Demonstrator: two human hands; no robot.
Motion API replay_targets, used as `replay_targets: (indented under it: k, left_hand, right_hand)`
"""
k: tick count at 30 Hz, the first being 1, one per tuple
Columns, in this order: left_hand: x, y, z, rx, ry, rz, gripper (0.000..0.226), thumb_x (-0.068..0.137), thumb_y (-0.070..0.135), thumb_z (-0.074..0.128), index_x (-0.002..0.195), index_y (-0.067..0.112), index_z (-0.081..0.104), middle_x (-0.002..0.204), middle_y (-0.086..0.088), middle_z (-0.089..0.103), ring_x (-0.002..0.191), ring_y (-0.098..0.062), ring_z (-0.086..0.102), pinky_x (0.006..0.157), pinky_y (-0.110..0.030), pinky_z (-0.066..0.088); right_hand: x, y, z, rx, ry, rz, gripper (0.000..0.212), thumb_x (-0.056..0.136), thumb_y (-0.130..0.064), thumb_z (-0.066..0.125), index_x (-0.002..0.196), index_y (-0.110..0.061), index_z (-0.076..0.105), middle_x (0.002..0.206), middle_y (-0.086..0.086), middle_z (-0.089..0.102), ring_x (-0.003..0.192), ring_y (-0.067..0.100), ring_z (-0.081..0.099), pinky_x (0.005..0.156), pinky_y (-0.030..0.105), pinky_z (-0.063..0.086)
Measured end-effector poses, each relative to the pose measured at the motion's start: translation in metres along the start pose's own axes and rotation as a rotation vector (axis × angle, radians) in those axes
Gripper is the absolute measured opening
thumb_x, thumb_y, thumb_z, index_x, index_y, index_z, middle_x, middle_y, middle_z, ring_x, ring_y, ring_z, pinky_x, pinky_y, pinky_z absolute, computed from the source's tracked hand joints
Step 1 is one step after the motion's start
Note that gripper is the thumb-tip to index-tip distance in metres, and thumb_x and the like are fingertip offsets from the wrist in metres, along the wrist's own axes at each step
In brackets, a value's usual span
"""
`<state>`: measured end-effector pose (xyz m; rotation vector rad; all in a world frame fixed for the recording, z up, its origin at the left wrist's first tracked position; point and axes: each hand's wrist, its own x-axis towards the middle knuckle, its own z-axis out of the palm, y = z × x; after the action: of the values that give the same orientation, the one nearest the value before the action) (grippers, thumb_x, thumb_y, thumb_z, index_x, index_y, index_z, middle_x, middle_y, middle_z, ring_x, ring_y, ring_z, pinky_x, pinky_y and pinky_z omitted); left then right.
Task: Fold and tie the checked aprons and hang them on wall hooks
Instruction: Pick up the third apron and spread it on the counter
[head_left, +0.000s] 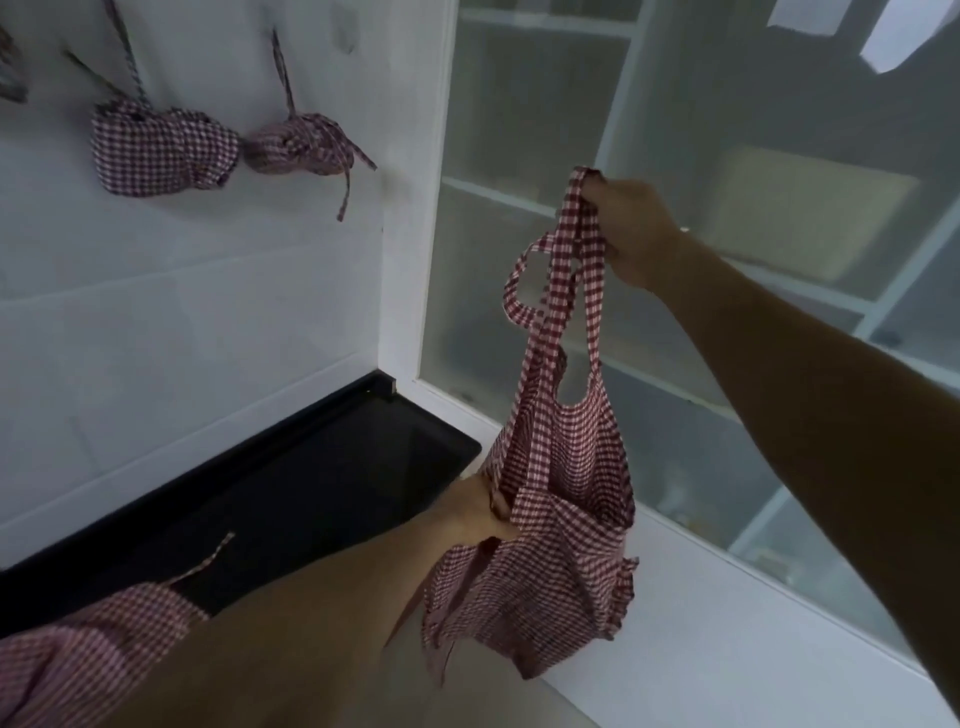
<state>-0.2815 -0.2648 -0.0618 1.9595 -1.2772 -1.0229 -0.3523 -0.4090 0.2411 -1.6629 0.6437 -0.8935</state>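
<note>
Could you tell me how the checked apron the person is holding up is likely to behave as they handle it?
The apron is probably floppy: it sags and creases between the right hand gripping its straps and the left hand gripping its side. It seems light, since the straps alone carry it. The loose strap will likely swing and tangle.

White wall (208, 322) beside frosted-glass partition (519, 130) with white frames, black tray (291, 488) below.

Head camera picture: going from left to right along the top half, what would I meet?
Larger tied apron bundle on the wall → smaller tied bundle → loose apron's straps → right hand gripping them → frosted glass panel.
</note>
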Motion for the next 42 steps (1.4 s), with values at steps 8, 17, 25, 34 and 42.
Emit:
replay_targets:
  k: [8, 17, 25, 34, 42]
  left_hand:
    - [-0.008, -0.004, -0.036, -0.139, -0.109, -0.139, 0.038, 0.090, 0.038, 0.062, 0.113, 0.009, 0.069, 0.110, -0.009, 0.071, 0.102, -0.025, 0.068, 0.091, -0.037, 0.056]
    - [-0.001, 0.046, -0.081, 0.070, 0.064, -0.049, 0.032, 0.100, 0.034, 0.053, 0.125, 0.015, 0.061, 0.122, -0.004, 0.064, 0.110, -0.019, 0.059, 0.102, -0.033, 0.045]
    - [-0.023, 0.077, -0.129, -0.013, 0.051, 0.126, 0.010, 0.088, 0.023, 0.074, 0.097, 0.026, 0.071, 0.101, 0.003, 0.072, 0.099, -0.015, 0.065, 0.095, -0.030, 0.049]
    - [-0.065, 0.048, -0.200, 0.290, -0.112, -0.076, 0.025, 0.078, 0.043, 0.081, 0.090, 0.023, 0.072, 0.090, 0.007, 0.072, 0.083, -0.008, 0.063, 0.067, -0.020, 0.048]
    - [-0.060, 0.038, -0.195, 0.534, -0.063, -0.127, 0.040, 0.082, 0.059, 0.070, 0.075, 0.019, 0.068, 0.069, 0.009, 0.070, 0.064, -0.010, 0.064, 0.063, -0.027, 0.050]
  right_hand:
    - [0.008, 0.049, -0.058, -0.107, 0.207, 0.168, 0.033, 0.100, -0.037, 0.049, 0.078, -0.017, 0.062, 0.079, 0.000, 0.066, 0.072, 0.015, 0.063, 0.072, 0.029, 0.051]
    - [-0.036, 0.115, -0.016, -1.172, -0.600, 0.149, 0.105, 0.074, -0.041, 0.085, 0.155, -0.017, 0.022, 0.155, 0.007, 0.037, 0.140, 0.025, 0.040, 0.114, 0.035, 0.035]
    - [-0.061, 0.155, 0.034, -0.747, -0.729, 0.075, 0.058, 0.068, -0.025, 0.090, 0.119, -0.018, 0.063, 0.115, -0.001, 0.068, 0.108, 0.017, 0.063, 0.103, 0.040, 0.049]
    - [-0.051, 0.130, 0.038, -0.664, -0.913, 0.149, 0.042, 0.069, -0.041, 0.088, 0.104, -0.021, 0.074, 0.102, -0.008, 0.076, 0.097, 0.012, 0.071, 0.098, 0.035, 0.054]
    - [-0.051, 0.109, 0.039, -0.582, -0.964, 0.134, 0.031, 0.078, -0.030, 0.083, 0.106, -0.022, 0.072, 0.107, -0.005, 0.075, 0.100, 0.014, 0.071, 0.099, 0.035, 0.053]
